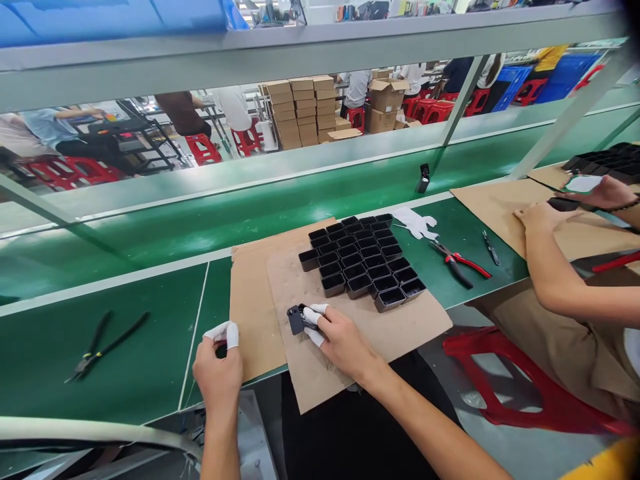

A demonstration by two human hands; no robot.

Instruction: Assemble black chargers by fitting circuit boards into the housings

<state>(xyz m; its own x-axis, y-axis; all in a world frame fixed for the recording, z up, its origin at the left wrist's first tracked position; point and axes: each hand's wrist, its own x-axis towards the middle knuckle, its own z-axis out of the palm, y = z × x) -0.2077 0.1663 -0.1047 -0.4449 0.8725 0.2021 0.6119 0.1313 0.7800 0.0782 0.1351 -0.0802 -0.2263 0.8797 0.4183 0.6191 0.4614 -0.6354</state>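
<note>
White finger cots cover fingertips on both of my hands. My right hand (343, 337) grips a small black plastic part (296, 320) with a flat end plate, just above the cardboard sheet (335, 373). My left hand (219, 363) is at the left edge of the cardboard, its fingers curled in toward the thumb; whatever may be inside them is hidden. Beyond my right hand, several open-topped black boxes (355, 271) stand packed in rows on the cardboard.
Cutting pliers (95, 350) lie to the left on the green bench. Red-handled pliers (457, 260), a white glove (416, 223) and tweezers (491, 248) lie to the right. A co-worker's hands (543, 217) handle a dark part there. A black piece (424, 179) stands behind.
</note>
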